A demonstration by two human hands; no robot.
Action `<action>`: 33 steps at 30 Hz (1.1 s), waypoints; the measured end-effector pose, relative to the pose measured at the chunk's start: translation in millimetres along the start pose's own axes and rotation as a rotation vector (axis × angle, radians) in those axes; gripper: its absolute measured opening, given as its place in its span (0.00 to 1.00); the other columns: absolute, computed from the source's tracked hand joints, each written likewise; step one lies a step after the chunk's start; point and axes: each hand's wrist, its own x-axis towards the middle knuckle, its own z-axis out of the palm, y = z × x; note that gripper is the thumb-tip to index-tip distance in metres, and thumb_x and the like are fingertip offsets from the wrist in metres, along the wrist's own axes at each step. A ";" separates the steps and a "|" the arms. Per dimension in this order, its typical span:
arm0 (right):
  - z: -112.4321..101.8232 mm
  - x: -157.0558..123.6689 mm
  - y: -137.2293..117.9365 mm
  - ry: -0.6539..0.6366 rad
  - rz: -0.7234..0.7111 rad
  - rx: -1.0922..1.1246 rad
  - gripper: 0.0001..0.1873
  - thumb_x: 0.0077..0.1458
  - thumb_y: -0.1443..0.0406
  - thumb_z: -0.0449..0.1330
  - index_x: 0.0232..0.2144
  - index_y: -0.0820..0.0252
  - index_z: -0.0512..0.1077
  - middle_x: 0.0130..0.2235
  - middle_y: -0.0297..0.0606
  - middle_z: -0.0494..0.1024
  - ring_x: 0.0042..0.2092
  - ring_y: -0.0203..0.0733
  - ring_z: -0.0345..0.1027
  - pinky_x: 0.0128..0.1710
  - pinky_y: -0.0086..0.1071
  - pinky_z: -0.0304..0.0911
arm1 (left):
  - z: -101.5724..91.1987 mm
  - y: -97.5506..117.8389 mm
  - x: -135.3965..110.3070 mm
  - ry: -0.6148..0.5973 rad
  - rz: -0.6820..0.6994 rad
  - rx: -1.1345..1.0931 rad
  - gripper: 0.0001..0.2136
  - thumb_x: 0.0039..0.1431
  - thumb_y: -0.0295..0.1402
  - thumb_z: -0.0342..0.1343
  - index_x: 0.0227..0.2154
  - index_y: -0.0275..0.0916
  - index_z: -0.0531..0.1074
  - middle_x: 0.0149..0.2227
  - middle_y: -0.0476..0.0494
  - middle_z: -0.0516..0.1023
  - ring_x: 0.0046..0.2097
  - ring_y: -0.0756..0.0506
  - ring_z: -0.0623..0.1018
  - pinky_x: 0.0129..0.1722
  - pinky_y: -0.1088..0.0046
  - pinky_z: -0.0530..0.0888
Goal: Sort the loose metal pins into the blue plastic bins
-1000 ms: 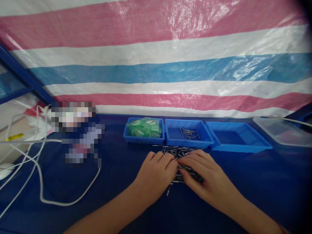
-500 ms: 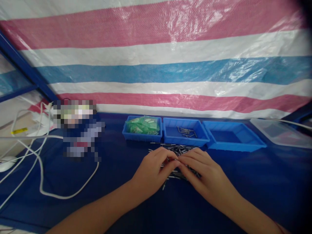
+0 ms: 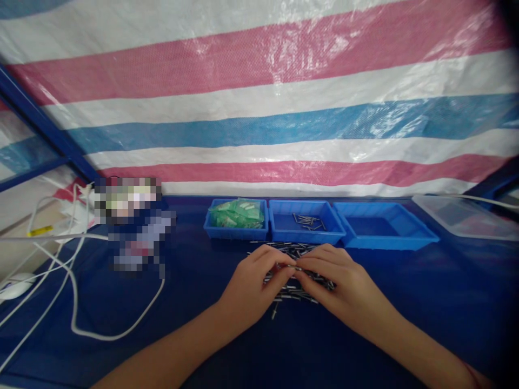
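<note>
1. Two bare hands meet fingertip to fingertip low over the table, the left hand [image 3: 253, 283] and right hand [image 3: 336, 278] each with fingers curled and thumb and forefinger nipped together.
2. One thin metal pin [image 3: 296, 268] appears to be pinched between them, each hand holding an end. Its long axis runs left to right, roughly level.
3. Directly beneath and between the hands lies the pile of metal pins [image 3: 288, 295], loose on the table. Most lie crosswise, and a few strays point towards the person. Both hands are equally near it, and the right hand covers more of it.
4. Just beyond the pile stand three blue trays in a row.
   - The middle tray [image 3: 308, 236] lies straight ahead of the fingertips and holds a few scattered pins [image 3: 308, 220].
   - The left tray [image 3: 237, 234] is full of green packets [image 3: 238, 213].
   - The right tray [image 3: 385, 241] shows nothing inside.
5. Further right is a clear plastic container [image 3: 458, 222]. Far left, a white cable [image 3: 77, 305] loops across the table [image 3: 194, 329], which is covered in dark blue.
6. Behind everything hangs a striped tarpaulin [image 3: 259, 108] in pink, white and blue.
7. No writing can be read. The print on the packets is too small, a yellow tag [image 3: 38, 230] at far left is illegible, and one patch left of the trays is blurred out.
</note>
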 end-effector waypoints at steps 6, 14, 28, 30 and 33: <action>-7.9 0.0 4.1 0.030 -0.057 -0.072 0.06 0.58 0.66 0.58 0.36 0.56 0.75 0.36 0.38 0.79 0.38 0.42 0.70 0.39 0.38 0.59 | 0.6 -9.0 0.9 -0.051 0.012 0.035 0.05 0.62 0.28 0.53 0.38 0.36 0.72 0.38 0.45 0.73 0.41 0.50 0.74 0.43 0.76 0.69; -15.7 4.5 -0.4 -0.195 -0.104 -0.081 0.09 0.58 0.65 0.57 0.25 0.58 0.70 0.26 0.33 0.74 0.34 0.39 0.65 0.37 0.36 0.55 | 1.1 -10.7 -0.9 -0.189 0.066 0.237 0.09 0.66 0.30 0.47 0.40 0.40 0.72 0.41 0.46 0.75 0.43 0.46 0.73 0.43 0.69 0.67; -34.1 6.8 67.3 0.171 0.007 -0.610 0.11 0.58 0.57 0.57 0.35 0.58 0.74 0.37 0.41 0.79 0.41 0.51 0.67 0.38 0.41 0.53 | 3.7 -2.6 -4.2 -0.249 0.207 0.406 0.10 0.65 0.34 0.49 0.42 0.41 0.73 0.43 0.44 0.75 0.44 0.45 0.71 0.45 0.66 0.67; -32.4 6.9 68.6 0.160 0.027 -0.654 0.14 0.58 0.55 0.56 0.36 0.58 0.74 0.39 0.42 0.78 0.42 0.52 0.67 0.38 0.42 0.53 | 4.7 -1.6 -4.3 -0.264 0.246 0.413 0.09 0.64 0.33 0.49 0.41 0.41 0.74 0.42 0.44 0.75 0.44 0.45 0.71 0.46 0.66 0.66; -30.6 7.3 59.8 0.164 0.056 -0.629 0.14 0.59 0.56 0.55 0.36 0.59 0.74 0.40 0.42 0.78 0.43 0.50 0.66 0.40 0.42 0.53 | 4.5 0.8 -4.3 -0.261 0.270 0.455 0.10 0.64 0.31 0.48 0.43 0.40 0.73 0.44 0.43 0.75 0.45 0.45 0.71 0.46 0.65 0.66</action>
